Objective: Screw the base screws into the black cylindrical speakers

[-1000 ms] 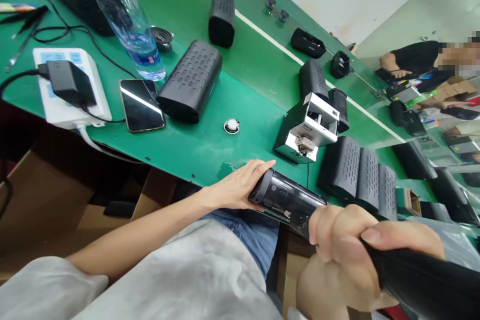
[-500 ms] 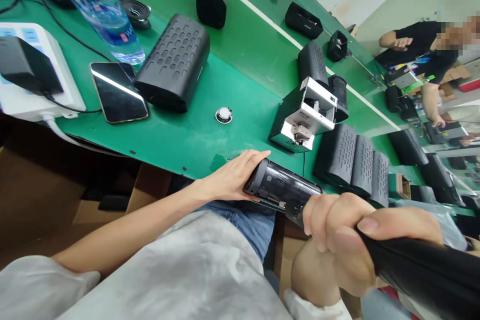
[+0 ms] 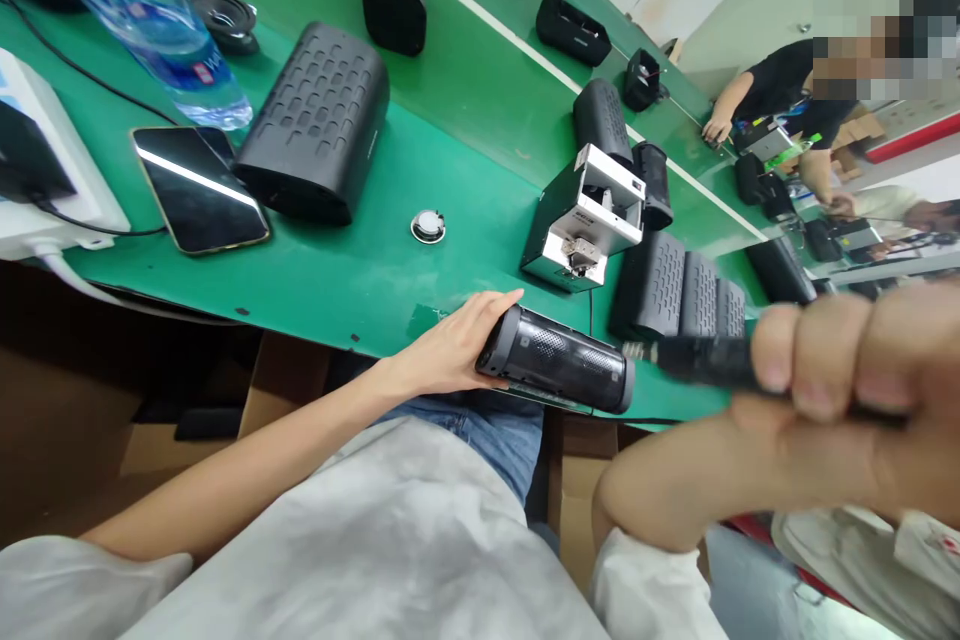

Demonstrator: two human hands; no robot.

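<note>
Black mesh covered the cylindrical speaker, which lay right at the near edge of the green counter, above the person's lap. Its long axis ran left to right along that edge, the right end dipping slightly nearer. The left hand rested against its left end cap with fingers stretched out straight, not curled round it. The right hand was clenched tight on a black driver, held almost level. The driver's metal tip pointed left at the speaker's right end; whether it touched could not be told.

Beyond the speaker lay a bare strip of counter with only a small round disc. Farther right stood a metal fixture, with a row of ribbed black cases just beside it. To the far left lay a phone, next to a larger black case.
</note>
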